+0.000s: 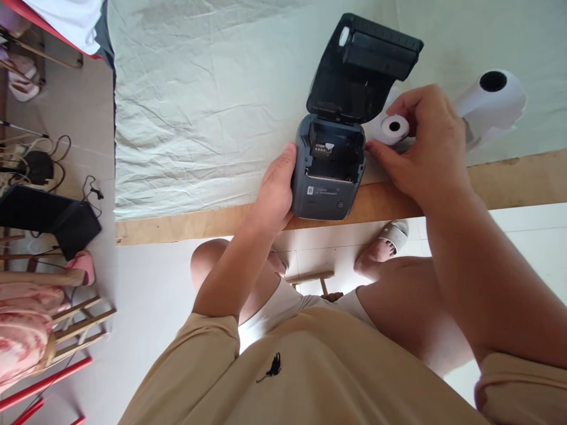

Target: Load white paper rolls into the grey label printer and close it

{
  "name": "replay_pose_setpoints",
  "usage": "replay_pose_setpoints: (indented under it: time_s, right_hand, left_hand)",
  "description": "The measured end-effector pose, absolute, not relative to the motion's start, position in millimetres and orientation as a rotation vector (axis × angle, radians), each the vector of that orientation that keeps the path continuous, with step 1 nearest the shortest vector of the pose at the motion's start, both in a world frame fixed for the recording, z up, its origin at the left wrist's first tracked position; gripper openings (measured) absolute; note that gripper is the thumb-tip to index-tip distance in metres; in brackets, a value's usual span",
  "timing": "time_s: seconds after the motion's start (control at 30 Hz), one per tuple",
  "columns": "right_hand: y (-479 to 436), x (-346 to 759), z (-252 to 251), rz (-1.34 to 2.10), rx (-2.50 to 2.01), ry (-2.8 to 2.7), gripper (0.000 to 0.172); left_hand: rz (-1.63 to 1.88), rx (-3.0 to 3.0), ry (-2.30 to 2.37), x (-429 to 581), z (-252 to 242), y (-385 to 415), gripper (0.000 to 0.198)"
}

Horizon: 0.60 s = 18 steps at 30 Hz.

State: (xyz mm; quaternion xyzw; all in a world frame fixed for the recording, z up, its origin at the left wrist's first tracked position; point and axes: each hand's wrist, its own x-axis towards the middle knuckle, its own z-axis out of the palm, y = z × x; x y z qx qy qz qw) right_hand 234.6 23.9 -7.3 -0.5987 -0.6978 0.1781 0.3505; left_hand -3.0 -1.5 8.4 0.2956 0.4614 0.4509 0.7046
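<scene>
A dark grey label printer (330, 171) stands at the table's near edge with its black lid (361, 65) swung up and its paper bay empty. My left hand (275, 192) grips the printer's left side, fingers wrapped round it. My right hand (423, 144) is closed on a small white paper roll (394, 128) just to the right of the printer, at table level. A larger white paper roll (491, 97) lies further right on the cloth.
A pale wrinkled cloth (199, 106) covers the table, with a bare wooden strip (177, 225) along the near edge. Wooden chairs, cables and a black box (48, 218) crowd the floor at left. My knees and sandalled feet show below the table.
</scene>
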Motion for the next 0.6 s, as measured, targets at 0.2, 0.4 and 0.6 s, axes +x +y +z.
replay_pose_setpoints:
  time_s: [0.2,0.4,0.6]
  right_hand:
    - [22,238,-7,0.484,-1.579,-1.865,0.044]
    - [23,244,-15,0.527,-1.536,-1.821,0.061]
    - [25,246,-22,0.394,-1.545,-1.832,0.056]
  left_hand:
    - [1.013,0.681,1.069,-1,10,-1,0.037]
    - [1.018,0.669,1.071,-2,3,0,0.037]
    - [1.063,0.643,1.055,-2,1,0,0.037]
